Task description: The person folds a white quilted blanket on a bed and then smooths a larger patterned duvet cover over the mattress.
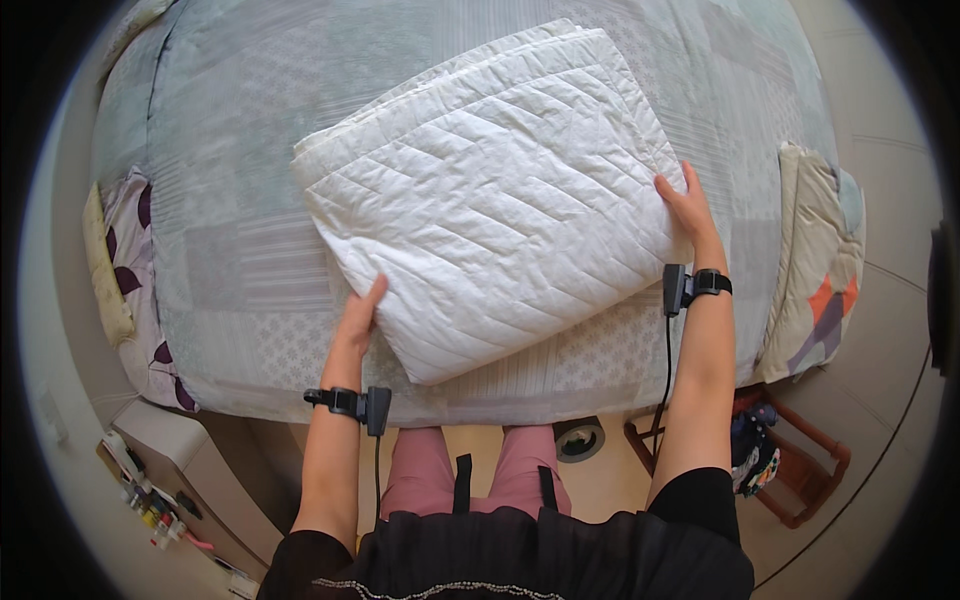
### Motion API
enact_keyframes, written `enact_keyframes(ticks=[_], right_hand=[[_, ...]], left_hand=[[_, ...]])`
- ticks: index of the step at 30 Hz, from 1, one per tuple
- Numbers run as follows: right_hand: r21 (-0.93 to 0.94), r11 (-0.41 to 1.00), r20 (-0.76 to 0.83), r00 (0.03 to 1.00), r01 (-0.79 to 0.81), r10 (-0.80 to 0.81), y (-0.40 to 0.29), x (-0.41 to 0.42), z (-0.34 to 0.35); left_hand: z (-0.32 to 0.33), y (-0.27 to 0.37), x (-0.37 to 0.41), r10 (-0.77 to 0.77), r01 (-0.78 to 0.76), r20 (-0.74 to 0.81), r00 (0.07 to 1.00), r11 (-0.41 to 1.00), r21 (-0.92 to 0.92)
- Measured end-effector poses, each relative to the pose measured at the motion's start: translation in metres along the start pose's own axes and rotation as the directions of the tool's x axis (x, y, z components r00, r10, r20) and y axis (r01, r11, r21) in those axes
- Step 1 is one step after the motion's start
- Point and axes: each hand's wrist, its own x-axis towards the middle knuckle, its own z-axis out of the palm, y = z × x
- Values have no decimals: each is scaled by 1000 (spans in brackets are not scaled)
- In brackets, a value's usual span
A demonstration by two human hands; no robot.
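Observation:
A white quilted blanket (pixel 487 202), folded into a thick rectangle, lies at a slant on the bed. Its layered edges show along the far side, and a smooth fold faces me. My left hand (pixel 361 315) holds the near left side, thumb on top, its other fingers hidden at or under the edge. On the opposite side, my right hand (pixel 688 204) grips the right edge with the thumb over the top. Beneath the blanket spreads a pale grey-blue patchwork-print bed cover (pixel 247 187).
A folded beige quilt (pixel 806 262) lies at the bed's right end. At the left are purple-leaf-patterned bedding (pixel 135 285) and a cabinet (pixel 199 472) beside small items. Cables hang from both wrist devices. A wooden chair (pixel 810 457) holding clothes stands at lower right.

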Motion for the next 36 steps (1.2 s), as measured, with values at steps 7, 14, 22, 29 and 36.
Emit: enact_keyframes(ticks=[7, 14, 22, 29, 36], right_hand=[[158, 960, 257, 948, -233, 188, 15, -15, -9], [277, 932, 230, 958, -232, 170, -6, -63, 8], [458, 874, 292, 956, -165, 27, -76, -217, 203], [228, 967, 300, 953, -110, 37, -97, -251, 248], [249, 966, 141, 990, -63, 28, -6, -287, 169]], left_hand=[[-6, -38, 43, -16, 36, 78, 997, 964, -262], [-51, 87, -22, 254, -252, -5, 967, 964, 90], [-257, 126, -49, 594, 161, -350, 724, 348, 924], [-219, 37, -5, 617, -419, 223, 754, 192, 887], [60, -24, -149, 512, -795, 646, 566, 133, 591]])
